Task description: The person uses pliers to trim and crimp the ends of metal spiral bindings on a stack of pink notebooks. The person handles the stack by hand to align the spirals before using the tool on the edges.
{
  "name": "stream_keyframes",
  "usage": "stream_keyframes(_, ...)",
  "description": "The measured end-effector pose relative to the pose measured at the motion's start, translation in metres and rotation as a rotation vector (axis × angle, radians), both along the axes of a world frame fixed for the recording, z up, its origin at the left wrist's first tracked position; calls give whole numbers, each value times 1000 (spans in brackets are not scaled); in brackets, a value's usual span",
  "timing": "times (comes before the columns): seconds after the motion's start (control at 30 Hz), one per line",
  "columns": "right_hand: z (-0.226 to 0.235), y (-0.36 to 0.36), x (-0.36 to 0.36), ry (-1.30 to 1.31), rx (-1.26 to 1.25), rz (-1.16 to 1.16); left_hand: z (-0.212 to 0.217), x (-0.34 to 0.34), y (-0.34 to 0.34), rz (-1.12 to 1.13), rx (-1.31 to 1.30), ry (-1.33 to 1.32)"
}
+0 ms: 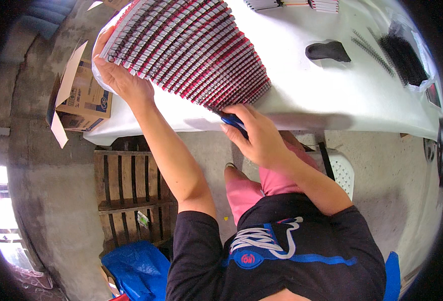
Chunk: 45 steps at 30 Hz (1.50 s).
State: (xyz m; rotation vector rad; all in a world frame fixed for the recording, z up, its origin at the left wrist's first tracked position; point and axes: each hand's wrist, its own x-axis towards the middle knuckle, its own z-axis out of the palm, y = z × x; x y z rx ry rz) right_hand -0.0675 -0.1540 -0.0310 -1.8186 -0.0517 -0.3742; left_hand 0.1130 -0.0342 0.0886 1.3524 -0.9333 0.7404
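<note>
A long fanned row of spiral-bound notebooks (191, 50) lies across the white-covered table, their black coils and red-and-white edges turned toward me. My left hand (126, 83) is closed around the row's left end, with some of its fingers hidden behind the notebooks. At the near right end of the row, my right hand (258, 131) grips blue-handled pliers (235, 124). The tips of the pliers are at the lower edge of the coils; whether they are closed on a wire is too small to tell.
More notebooks (324, 5) lie at the far edge. A flat black piece (327, 51), loose coils (372, 50) and a plastic bag of black coils (404, 57) rest on the right. An open cardboard box (86, 95) is left; below are a wooden pallet (131, 175) and white stool (343, 173).
</note>
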Motion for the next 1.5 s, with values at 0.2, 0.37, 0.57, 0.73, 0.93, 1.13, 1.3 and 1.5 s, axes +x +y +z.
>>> stream_keyframes(0.2, -8, 0, -1, -366, -538, -319, -2, -1, 0, 55, 13, -9)
stream_keyframes(0.37, -11, 3, 1, -315, -577, -318, 2, -12, -8, 204, 43, -95)
stream_keyframes(0.57, -17, 7, 0, -310, -591, -330, -1, -6, -6, 46, -21, -5)
stream_keyframes(0.73, -17, 5, 1, -350, -624, -376, -2, -1, -1, 49, 6, -21)
stream_keyframes(0.93, -19, 7, 0, -297, -577, -330, 0, -7, -9, 133, 11, -104)
stream_keyframes(1.13, -15, 8, 1, -282, -570, -323, 2, -7, -8, 146, 34, -98)
stream_keyframes(1.3, -19, 18, -2, -84, 28, -42, 0, 2, 1, 56, 23, -107)
stream_keyframes(1.5, -21, 15, -4, -30, 156, -19, 1, -12, -7, 176, 29, 24)
